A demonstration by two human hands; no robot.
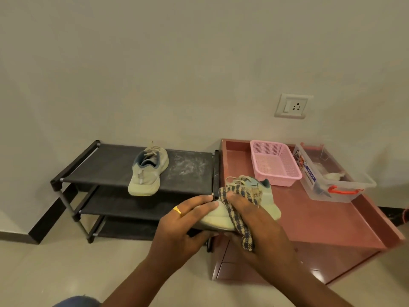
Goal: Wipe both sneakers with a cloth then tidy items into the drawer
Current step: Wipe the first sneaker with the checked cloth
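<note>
Closest to me, the person's left hand (188, 220) pinches the toe end of a pale green mesh sneaker (269, 203), with the fingers laid along the top and the thumb tucked under the sole. The right hand (252, 220) is wrapped around a beige and dark blue checked cloth (245, 239) and presses it against the middle of the shoe, while the loose tail of the cloth hangs below the wrist.

The shoe is held in the air, just in front of where the rack meets the cabinet. Its long axis runs left to right, with the toe in the left hand's grip and the heel pointing right, beyond the right hand. The unwiped heel end therefore lies to the right of the cloth, and I judge the next stroke goes that way, with the right hand nearer.

Further back on the left, the matching second sneaker (147, 171) sits on the top shelf of a black fabric shoe rack (106, 167), well apart from both hands. On the right, a reddish-brown cabinet top (314, 220) carries a pink perforated plastic basket (274, 162) and, just beside it, a clear plastic box with a red handle (332, 176). Drawer fronts (230, 264) show dimly below the cabinet's edge.
</note>
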